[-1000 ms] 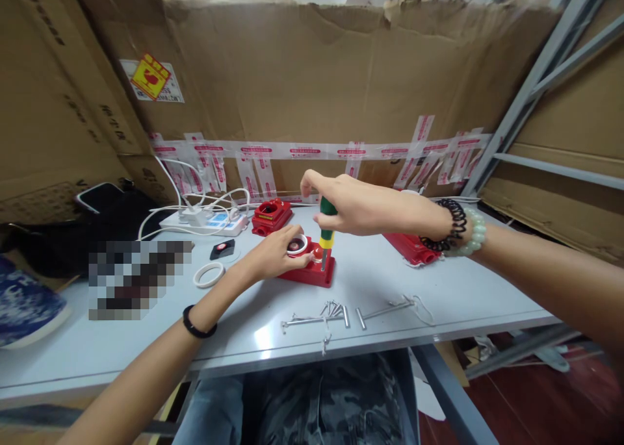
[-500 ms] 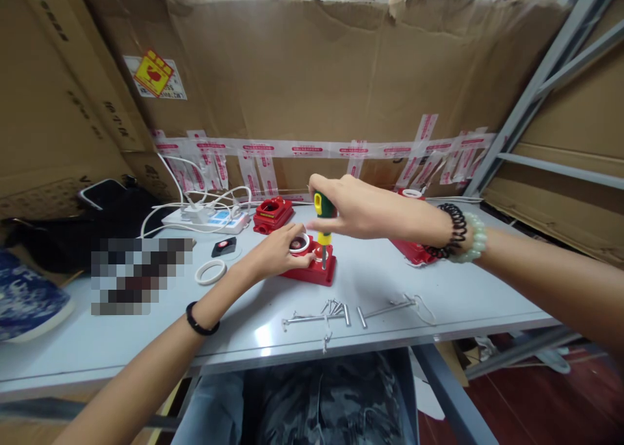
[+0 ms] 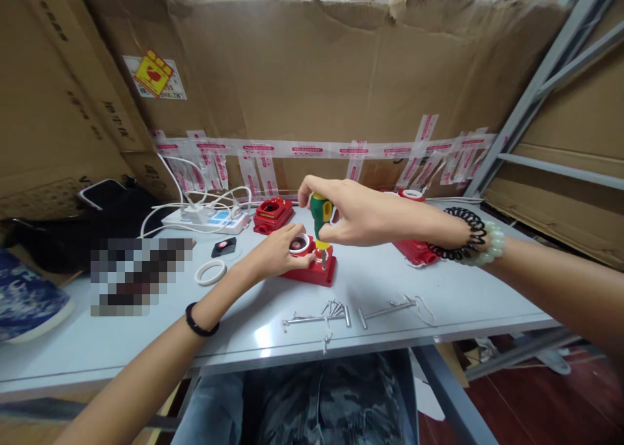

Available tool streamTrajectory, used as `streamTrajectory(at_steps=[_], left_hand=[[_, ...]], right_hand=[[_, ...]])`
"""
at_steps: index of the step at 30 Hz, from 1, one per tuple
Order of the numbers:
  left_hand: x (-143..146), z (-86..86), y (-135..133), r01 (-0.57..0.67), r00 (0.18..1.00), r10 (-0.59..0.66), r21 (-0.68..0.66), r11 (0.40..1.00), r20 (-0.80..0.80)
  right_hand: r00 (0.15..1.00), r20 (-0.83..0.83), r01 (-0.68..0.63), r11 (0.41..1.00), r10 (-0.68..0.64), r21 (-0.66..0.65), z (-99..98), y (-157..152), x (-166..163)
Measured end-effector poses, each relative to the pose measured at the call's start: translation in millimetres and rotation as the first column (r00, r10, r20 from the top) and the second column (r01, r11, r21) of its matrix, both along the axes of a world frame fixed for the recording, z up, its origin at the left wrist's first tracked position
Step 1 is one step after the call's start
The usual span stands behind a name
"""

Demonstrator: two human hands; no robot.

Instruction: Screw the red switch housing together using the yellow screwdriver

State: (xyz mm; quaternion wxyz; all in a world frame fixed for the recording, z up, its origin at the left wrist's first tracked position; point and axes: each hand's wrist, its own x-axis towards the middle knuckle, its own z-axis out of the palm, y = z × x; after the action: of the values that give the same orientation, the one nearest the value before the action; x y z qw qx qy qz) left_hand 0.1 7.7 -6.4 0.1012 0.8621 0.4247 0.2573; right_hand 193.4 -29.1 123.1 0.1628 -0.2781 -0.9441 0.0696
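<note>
The right hand (image 3: pixel 363 214) is closed around the green and yellow handle of a screwdriver (image 3: pixel 319 221), which stands upright with its tip down on the red box (image 3: pixel 312 269) lying near the middle of the grey table (image 3: pixel 439 289). The left hand (image 3: pixel 275 253) rests on the left side of that box, fingers curled against the white ring (image 3: pixel 298 243) on its top, not clamped around anything. The likeliest trouble is the tip slipping out of the screw head: the handle is gripped high, so any lean could let the blade skate across the plastic toward the left fingertips, which lie just beside the shaft. The box could also twist under the turning force, since only a light press steadies it. A loose pile of screws (image 3: pixel 331 310) lies nearer the table's front edge, well apart from both hands. Another red box (image 3: pixel 272 214) sits farther back, beside a white power strip (image 3: pixel 205 221).
</note>
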Motion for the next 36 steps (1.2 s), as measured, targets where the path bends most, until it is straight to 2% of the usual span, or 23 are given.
streamTrajectory(at_steps=[5, 10, 13, 15, 17, 19, 21, 25, 27, 31, 36], left_hand=[[0.6, -0.1, -0.1, -0.026, 0.999, 0.026, 0.002, 1.0, -0.032], [0.5, 0.2, 0.6, -0.021, 0.999, 0.02, -0.035, 0.999, -0.035], [0.3, 0.4, 0.3, -0.026, 0.999, 0.025, -0.031, 0.999, -0.044], [0.4, 0.9, -0.3, -0.033, 0.998, 0.032, -0.011, 0.999, -0.062], [0.6, 1.4, -0.7, -0.034, 0.997, 0.034, 0.001, 0.999, -0.066], [0.8, 1.8, -0.7, -0.032, 0.998, 0.032, -0.006, 0.999, -0.06], [0.8, 1.8, -0.4, -0.026, 0.999, 0.025, -0.018, 1.0, -0.049], [0.0, 1.3, 0.0, -0.031, 0.999, 0.031, -0.017, 0.999, -0.038], [-0.2, 1.2, 0.0, -0.027, 0.999, 0.026, -0.024, 0.999, -0.029], [0.0, 1.6, -0.3, -0.006, 1.0, 0.007, -0.05, 0.999, 0.01], [0.1, 1.6, -0.1, -0.008, 1.0, 0.009, -0.055, 0.998, 0.015]], right_hand=[[0.991, -0.022, 0.135, 0.988, -0.134, 0.075, -1.3, -1.6, -2.5], [0.996, -0.018, 0.083, 0.996, -0.082, 0.033, 0.1, -2.1, 1.1], [0.974, 0.087, 0.201, 0.974, -0.21, 0.103, 2.3, -4.2, 3.9], [0.96, 0.096, 0.248, 0.956, -0.264, 0.154, 3.4, -4.9, 5.3], [0.976, 0.068, 0.198, 0.972, -0.207, 0.124, 4.5, -4.7, 6.8], [0.993, 0.053, 0.1, 0.994, -0.102, 0.034, 5.9, -4.2, 8.0], [0.997, 0.059, 0.052, 0.998, -0.05, -0.026, 6.7, -4.2, 8.1], [0.99, 0.033, 0.134, 0.988, -0.137, 0.075, 4.0, -3.1, 5.2], [0.991, -0.019, 0.135, 0.986, -0.134, 0.097, 2.1, -1.0, 4.7], [0.998, -0.043, 0.051, 0.999, -0.051, 0.017, 0.9, 2.4, 7.0], [0.984, -0.143, 0.105, 0.994, -0.106, -0.014, -3.1, 2.1, 8.4]])
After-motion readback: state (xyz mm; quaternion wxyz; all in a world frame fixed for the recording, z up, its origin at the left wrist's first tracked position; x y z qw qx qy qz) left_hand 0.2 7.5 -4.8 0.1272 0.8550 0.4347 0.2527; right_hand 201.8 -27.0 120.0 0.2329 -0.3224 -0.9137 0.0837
